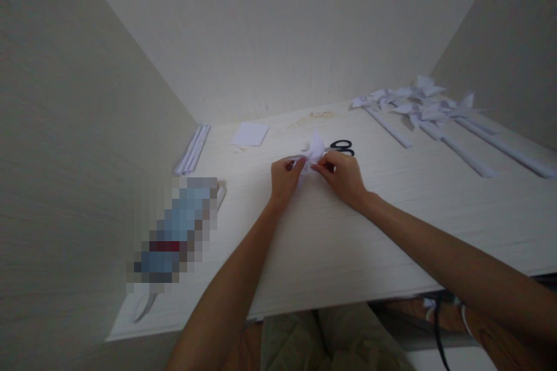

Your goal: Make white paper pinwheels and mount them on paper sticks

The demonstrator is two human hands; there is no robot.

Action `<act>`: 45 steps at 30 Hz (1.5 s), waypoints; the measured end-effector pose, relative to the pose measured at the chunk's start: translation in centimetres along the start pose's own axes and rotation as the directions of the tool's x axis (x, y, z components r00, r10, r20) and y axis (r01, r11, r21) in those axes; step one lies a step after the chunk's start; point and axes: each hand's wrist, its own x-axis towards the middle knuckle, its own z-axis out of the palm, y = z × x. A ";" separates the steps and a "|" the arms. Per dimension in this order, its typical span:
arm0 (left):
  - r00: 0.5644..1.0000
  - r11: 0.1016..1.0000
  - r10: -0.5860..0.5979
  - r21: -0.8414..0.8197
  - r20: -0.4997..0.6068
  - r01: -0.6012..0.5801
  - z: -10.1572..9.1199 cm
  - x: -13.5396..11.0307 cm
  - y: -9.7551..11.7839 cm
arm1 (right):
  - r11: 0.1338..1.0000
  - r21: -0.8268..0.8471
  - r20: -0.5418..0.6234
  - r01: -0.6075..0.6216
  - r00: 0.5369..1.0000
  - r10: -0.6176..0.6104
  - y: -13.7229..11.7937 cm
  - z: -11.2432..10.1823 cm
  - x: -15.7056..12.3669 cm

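Pinches a folded white paper piece (317,145) between thumb and fingertips of left hand (284,179) and right hand (346,177), with next to no gap in either grip. Cannot tell the exact fingertip contact, for blur. Holds it in front of the blades of black-handled scissors (342,141), partly hiding them. Has, on a white tabletop (331,255), a square white sheet (250,134) to the left of the scissors, rolled paper sticks (194,149) farther left, a pixelated bluish object (176,229) left and nearer, and paper pinwheels (435,111) on sticks well to the right.
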 end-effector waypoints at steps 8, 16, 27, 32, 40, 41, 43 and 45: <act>1.000 1.000 -0.002 -0.002 -0.002 0.002 0.1 0.1 -0.4 | 0.999 0.001 0.014 -0.037 0.999 0.037 0.3 0.3 0.0; 1.000 1.000 0.009 0.010 0.016 -0.009 0.2 0.1 -0.1 | 0.985 -0.172 0.081 -0.014 0.996 0.029 -0.6 -0.2 0.0; 0.997 0.994 0.007 0.112 -0.076 0.001 0.1 0.2 -0.4 | 0.988 -0.152 0.190 0.040 0.982 -0.010 -0.3 0.4 0.1; 0.996 0.995 0.013 0.104 -0.093 -0.003 0.1 0.2 -0.4 | 0.994 -0.081 0.189 0.072 0.980 -0.055 -0.1 0.3 0.2; 0.997 0.999 0.015 0.053 -0.076 -0.011 0.2 0.3 -0.4 | 0.999 -0.010 0.078 0.050 0.996 -0.049 -0.3 0.0 0.0; 0.997 0.999 0.016 0.049 -0.074 -0.012 0.1 0.3 -0.4 | 0.999 -0.004 0.068 0.042 0.997 -0.042 -0.3 0.0 0.0; 0.998 0.999 0.017 0.041 -0.069 -0.014 0.1 0.2 -0.4 | 1.000 0.001 0.058 0.023 0.998 -0.023 -0.4 0.0 0.0; 0.998 0.999 0.018 0.028 -0.063 -0.017 0.1 0.2 -0.4 | 1.000 -0.010 0.063 0.004 0.998 -0.003 -0.4 -0.1 0.1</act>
